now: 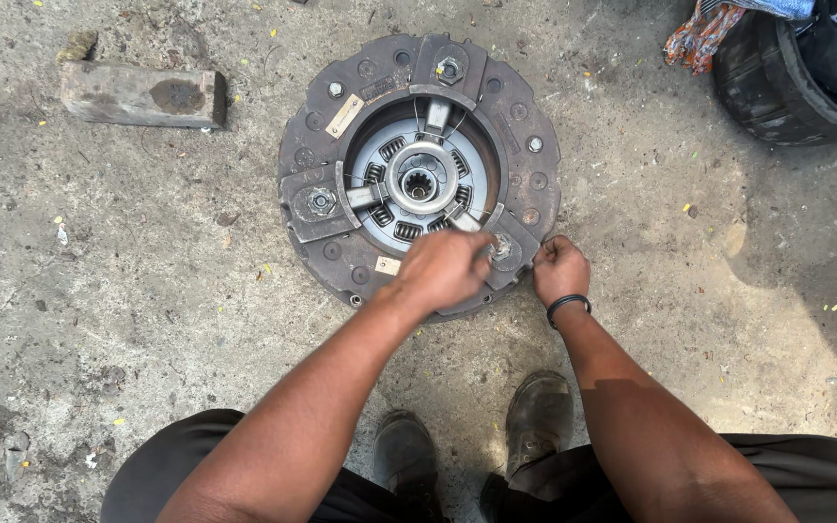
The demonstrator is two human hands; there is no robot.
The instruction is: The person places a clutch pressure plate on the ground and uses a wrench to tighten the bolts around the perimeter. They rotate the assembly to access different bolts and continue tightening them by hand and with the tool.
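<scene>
The clutch pressure plate assembly [418,169] is laid flat on the concrete floor [147,291], just ahead of a pair of worn dark shoes [472,441]. It is seen as a round, rusty brown cover with three bolted lever brackets spaced around it, and a grey clutch disc [391,147] with coil springs and a splined hub [420,178] is shown through its open centre.

The left hand [446,268] is placed over the near rim of the cover, beside the lower right bracket nut [504,248]; its fingers are curled downward, but whether anything is pinched under them cannot be told, since the back of the hand covers them. The right hand [559,269] is set against the outer edge of the cover, just right of that same bracket, with the fingers closed into a loose fist; what, if anything, is gripped inside is hidden. A black band [568,304] is worn on the right wrist.

A weathered wooden block [142,95] is seen lying on the floor well apart to the upper left. A black tyre [777,82] is placed at the upper right corner, with a patterned rag [699,34] draped at its edge. Small yellow flecks are scattered over the floor.
</scene>
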